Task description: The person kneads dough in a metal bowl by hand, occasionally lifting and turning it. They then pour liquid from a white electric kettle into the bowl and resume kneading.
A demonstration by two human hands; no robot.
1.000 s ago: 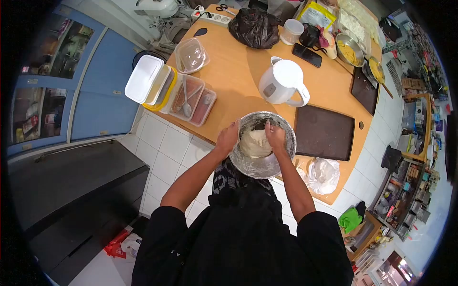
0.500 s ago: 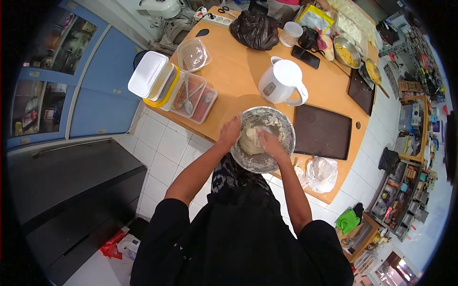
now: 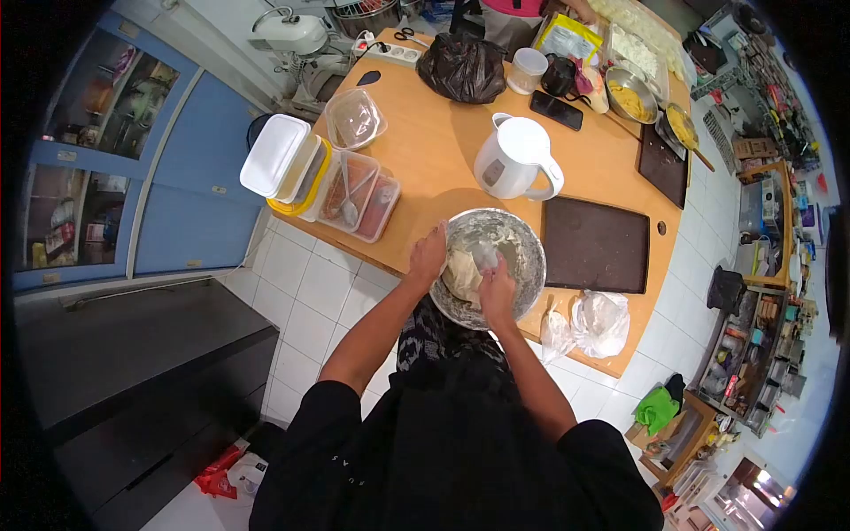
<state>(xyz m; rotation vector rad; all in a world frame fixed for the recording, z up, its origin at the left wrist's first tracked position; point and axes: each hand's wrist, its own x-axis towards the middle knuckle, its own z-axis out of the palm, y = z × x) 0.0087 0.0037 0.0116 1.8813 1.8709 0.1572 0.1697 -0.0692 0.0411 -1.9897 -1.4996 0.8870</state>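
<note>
A metal mixing bowl [image 3: 528,292] smeared with flour sits at the table's near edge, close to my body. My left hand [image 3: 428,254] is closed on its left rim. Inside, a lump of pale dough [image 3: 462,276] lies against the left wall, with floury bits sticking to the far side. My right hand [image 3: 498,292] reaches into the bowl at the dough's right side, its fingers closed on a pale translucent dough scraper [image 3: 484,254]. The scraper's lower part is hidden by the fingers.
A white electric kettle [image 3: 522,146] stands just behind the bowl. To the right lie a dark baking tray [image 3: 595,243] and a plastic bag [image 3: 600,320]. Stacked plastic containers [image 3: 276,157] are at the left, a black bag [image 3: 460,69] at the back. Another person [image 3: 513,22] stands across the table.
My right hand has drawn back toward me from the bowl's middle, bringing the translucent scraper into view. My left hand stays on the rim. The whole view has shifted slightly.
</note>
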